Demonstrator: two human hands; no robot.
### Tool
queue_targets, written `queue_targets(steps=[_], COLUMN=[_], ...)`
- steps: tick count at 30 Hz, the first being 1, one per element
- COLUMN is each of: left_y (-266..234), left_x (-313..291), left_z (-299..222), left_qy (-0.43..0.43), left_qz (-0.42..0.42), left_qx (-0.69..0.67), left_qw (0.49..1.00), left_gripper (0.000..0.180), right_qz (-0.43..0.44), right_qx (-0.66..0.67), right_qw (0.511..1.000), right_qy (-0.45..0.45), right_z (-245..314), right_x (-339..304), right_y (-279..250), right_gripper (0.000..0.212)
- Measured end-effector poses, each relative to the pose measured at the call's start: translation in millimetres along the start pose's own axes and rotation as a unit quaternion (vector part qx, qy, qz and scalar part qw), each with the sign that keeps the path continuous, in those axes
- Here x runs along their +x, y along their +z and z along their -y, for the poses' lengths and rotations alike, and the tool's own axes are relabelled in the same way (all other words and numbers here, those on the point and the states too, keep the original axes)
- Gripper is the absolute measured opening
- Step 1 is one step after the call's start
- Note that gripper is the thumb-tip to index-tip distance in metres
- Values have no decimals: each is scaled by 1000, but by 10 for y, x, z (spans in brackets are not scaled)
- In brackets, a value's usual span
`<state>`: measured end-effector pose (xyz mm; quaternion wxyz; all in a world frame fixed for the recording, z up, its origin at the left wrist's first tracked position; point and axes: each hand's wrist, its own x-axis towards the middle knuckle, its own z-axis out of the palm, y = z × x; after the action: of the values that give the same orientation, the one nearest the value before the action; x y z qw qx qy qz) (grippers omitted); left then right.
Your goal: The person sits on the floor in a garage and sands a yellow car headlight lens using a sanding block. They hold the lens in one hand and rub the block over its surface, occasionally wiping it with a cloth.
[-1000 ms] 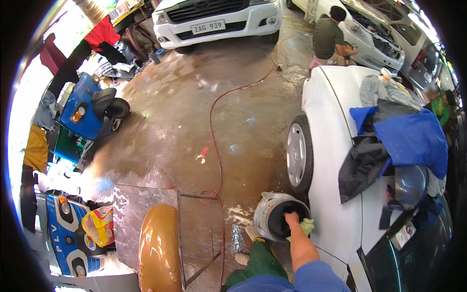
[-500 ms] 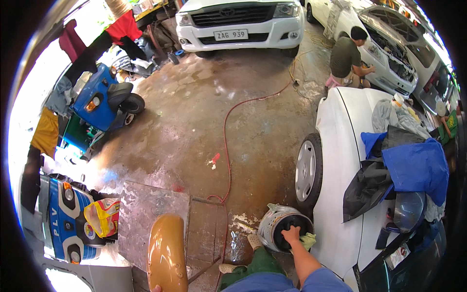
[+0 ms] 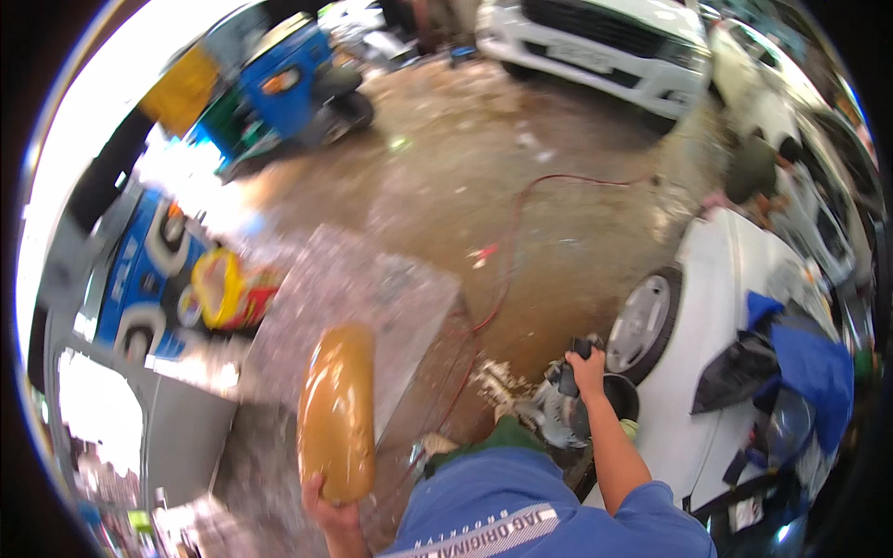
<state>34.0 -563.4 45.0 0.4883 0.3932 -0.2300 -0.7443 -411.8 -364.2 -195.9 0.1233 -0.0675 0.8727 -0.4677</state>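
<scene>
My left hand grips the lower end of a glossy gold-brown curved fender, which looks like a motorcycle mudguard and stands upright on my left. My right hand is closed around a black and dark grey tool. Motion blur hides its exact kind. That hand is over the near side of a round bucket with a dark inside, close to the white car's wheel. Crumpled grey-white plastic lies beside the bucket.
A worn flat board lies ahead of the fender. A red hose crosses the wet concrete floor. The white car stands on my right, its wheel near the bucket. A co-worker bends at another car. Blue vehicles line the left.
My right hand has come up out of the bucket with the dark tool in it. My left hand has raised the fender further into view. The whole view has turned leftward.
</scene>
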Motion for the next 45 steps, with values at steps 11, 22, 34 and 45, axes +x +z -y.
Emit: queue_targets(steps=[11, 22, 34, 45], left_y=[-965, -1012, -628, -34], left_x=[-276, -279, 84, 194], left_z=[-299, 62, 278, 127], left_qy=[11, -39, -31, -7], left_qz=[-47, -46, -55, 18], left_qx=[-29, -86, -106, -144], left_qw=[998, 995, 992, 989], left_gripper=[58, 58, 51, 42], right_qz=[495, 394, 294, 330], right_qx=[69, 141, 106, 89], right_qw=[864, 908, 948, 928], right_qy=[-59, -33, 60, -145], right_z=[1605, 1079, 192, 1350], right_x=[-1244, -651, -497, -1074], right_y=[3310, 2544, 411, 571], right_gripper=[28, 35, 30, 38])
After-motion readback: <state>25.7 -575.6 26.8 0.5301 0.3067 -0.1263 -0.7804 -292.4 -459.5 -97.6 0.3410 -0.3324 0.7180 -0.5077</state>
